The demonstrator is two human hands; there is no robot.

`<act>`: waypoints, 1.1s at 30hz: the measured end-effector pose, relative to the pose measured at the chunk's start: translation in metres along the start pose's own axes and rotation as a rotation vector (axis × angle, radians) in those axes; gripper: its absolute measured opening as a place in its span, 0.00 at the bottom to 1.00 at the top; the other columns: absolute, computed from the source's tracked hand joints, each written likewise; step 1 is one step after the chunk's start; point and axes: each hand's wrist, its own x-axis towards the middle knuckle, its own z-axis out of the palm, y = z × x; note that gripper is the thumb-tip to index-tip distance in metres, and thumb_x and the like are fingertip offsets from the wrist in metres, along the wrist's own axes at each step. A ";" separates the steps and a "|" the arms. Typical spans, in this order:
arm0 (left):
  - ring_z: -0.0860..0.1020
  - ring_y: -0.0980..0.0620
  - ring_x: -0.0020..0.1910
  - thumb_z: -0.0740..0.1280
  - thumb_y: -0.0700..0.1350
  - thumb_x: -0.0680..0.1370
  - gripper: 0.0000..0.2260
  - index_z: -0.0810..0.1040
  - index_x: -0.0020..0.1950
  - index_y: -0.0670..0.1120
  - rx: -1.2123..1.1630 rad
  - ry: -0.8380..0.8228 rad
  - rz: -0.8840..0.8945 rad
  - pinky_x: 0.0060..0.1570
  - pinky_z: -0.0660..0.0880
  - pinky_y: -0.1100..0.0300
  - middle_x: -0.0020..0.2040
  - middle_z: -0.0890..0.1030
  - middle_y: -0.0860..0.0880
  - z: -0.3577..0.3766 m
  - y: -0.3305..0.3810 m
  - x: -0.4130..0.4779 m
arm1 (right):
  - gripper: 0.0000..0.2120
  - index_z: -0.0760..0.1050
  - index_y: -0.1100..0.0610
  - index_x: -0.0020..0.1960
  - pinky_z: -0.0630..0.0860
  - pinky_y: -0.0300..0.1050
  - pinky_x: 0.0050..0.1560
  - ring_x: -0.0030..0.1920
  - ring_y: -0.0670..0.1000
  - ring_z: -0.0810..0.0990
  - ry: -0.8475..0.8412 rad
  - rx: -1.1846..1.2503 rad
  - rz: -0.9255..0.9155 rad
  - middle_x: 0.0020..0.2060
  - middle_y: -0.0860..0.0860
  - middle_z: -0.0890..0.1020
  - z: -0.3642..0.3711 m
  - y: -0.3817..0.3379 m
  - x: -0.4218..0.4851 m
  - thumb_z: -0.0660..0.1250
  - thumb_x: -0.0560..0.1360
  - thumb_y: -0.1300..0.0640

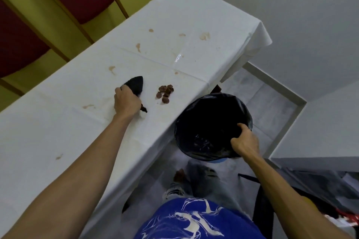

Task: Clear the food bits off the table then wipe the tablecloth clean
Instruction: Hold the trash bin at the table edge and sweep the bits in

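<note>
The job looks barely begun. The food bits (165,93) lie in a small heap near the right edge of the desk, not yet in the bin (206,154) held just below that edge. Brown stains (205,36) mark the tablecloth (174,15) from near to far, so all the wiping is left. The left hand (126,102) grips a dark cloth (136,84), its long axis and pointed end aiming far-right. The right hand (245,142) curls round the bin's near rim.
</note>
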 end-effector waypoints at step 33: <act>0.78 0.40 0.52 0.62 0.34 0.74 0.14 0.81 0.57 0.41 -0.150 -0.164 0.509 0.47 0.65 0.64 0.52 0.81 0.38 0.050 0.083 -0.061 | 0.38 0.54 0.50 0.80 0.77 0.52 0.49 0.50 0.62 0.78 -0.065 -0.008 -0.034 0.62 0.61 0.77 -0.028 -0.001 0.016 0.60 0.73 0.68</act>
